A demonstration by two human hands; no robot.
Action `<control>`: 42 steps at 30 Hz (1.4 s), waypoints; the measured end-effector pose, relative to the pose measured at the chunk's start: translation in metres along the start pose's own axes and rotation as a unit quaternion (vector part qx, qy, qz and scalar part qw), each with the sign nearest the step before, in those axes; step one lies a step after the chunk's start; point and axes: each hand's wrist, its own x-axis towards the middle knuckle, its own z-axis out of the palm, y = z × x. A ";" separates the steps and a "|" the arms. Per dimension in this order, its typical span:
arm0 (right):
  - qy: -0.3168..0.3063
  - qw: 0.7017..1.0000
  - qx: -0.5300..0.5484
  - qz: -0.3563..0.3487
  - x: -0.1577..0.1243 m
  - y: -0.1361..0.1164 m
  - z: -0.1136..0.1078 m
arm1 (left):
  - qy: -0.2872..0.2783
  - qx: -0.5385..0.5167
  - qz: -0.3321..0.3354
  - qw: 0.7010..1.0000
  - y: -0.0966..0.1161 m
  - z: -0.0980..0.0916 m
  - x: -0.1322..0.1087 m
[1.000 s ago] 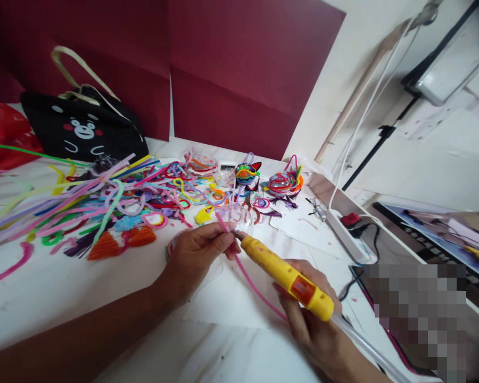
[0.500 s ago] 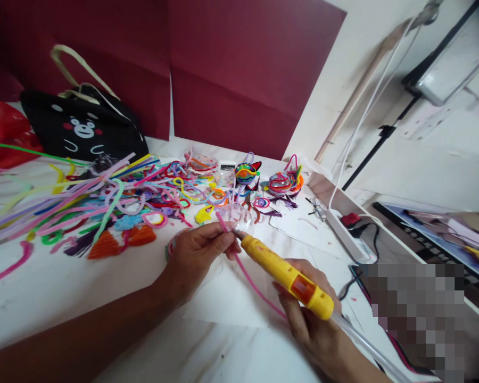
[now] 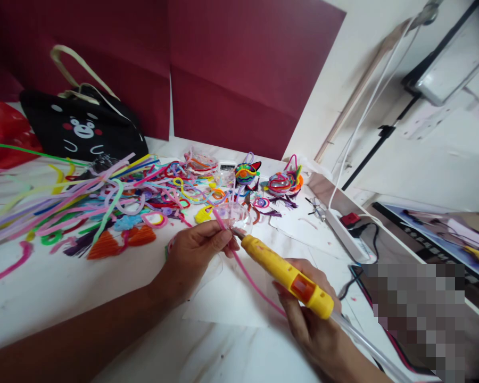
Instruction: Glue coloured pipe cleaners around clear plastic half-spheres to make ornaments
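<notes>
Between the thumb and fingers of my left hand (image 3: 201, 247), a pink pipe cleaner (image 3: 255, 287) is pinched, its longer end curving down to the right. A clear plastic ball (image 3: 239, 215) sits just beyond the fingertips; whether they also grip it is hard to see. My right hand (image 3: 309, 303) is closed round a yellow pen-shaped hot glue gun (image 3: 279, 266) with an orange button and a clear stick out of its back. Its metal tip meets the pipe cleaner near the ball. Behind my left hand, a coloured round piece (image 3: 168, 247) is mostly hidden.
A heap of pipe cleaners (image 3: 115, 197) and tassels (image 3: 104, 244) spreads over the left. Decorated balls (image 3: 281, 183) stand at the back. A black bag (image 3: 83, 127) leans there. On the right lie glasses (image 3: 316, 209), a power strip (image 3: 349, 239) and a partly blurred tablet-like object (image 3: 395, 340).
My left hand, with the pink pipe cleaner's tip and the clear ball, has shifted slightly left. The glue gun and my right hand have hardly moved.
</notes>
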 end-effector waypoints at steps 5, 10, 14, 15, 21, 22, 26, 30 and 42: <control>0.001 1.000 -0.002 -0.006 -0.001 0.001 0.000 | -0.003 -0.012 0.003 1.000 -0.001 -0.001 0.000; 0.002 1.000 -0.009 -0.002 0.000 -0.001 -0.001 | -0.005 -0.019 0.004 1.000 -0.001 -0.001 0.001; 0.004 1.000 -0.005 0.008 0.000 -0.001 0.000 | 0.004 -0.015 0.004 1.000 0.002 0.001 0.001; 0.006 1.000 -0.005 0.008 0.000 -0.001 0.000 | 0.007 -0.014 0.002 1.000 0.003 0.001 0.001; 0.007 1.000 -0.011 0.012 0.001 -0.002 0.000 | 0.016 -0.017 0.002 1.000 0.005 0.002 0.002; 0.005 1.000 -0.011 0.017 0.001 -0.003 0.000 | 0.016 -0.016 0.003 1.000 0.005 0.002 0.002; 0.004 1.000 -0.014 0.007 0.000 -0.001 0.000 | 0.017 -0.011 0.005 1.000 0.005 0.001 0.002; 0.009 1.000 -0.026 -0.007 -0.001 0.000 0.000 | 0.018 -0.014 0.007 1.000 0.005 0.001 0.003; 0.021 1.000 -0.008 -0.006 0.001 0.001 0.000 | 0.032 -0.016 -0.004 0.999 0.013 0.004 0.003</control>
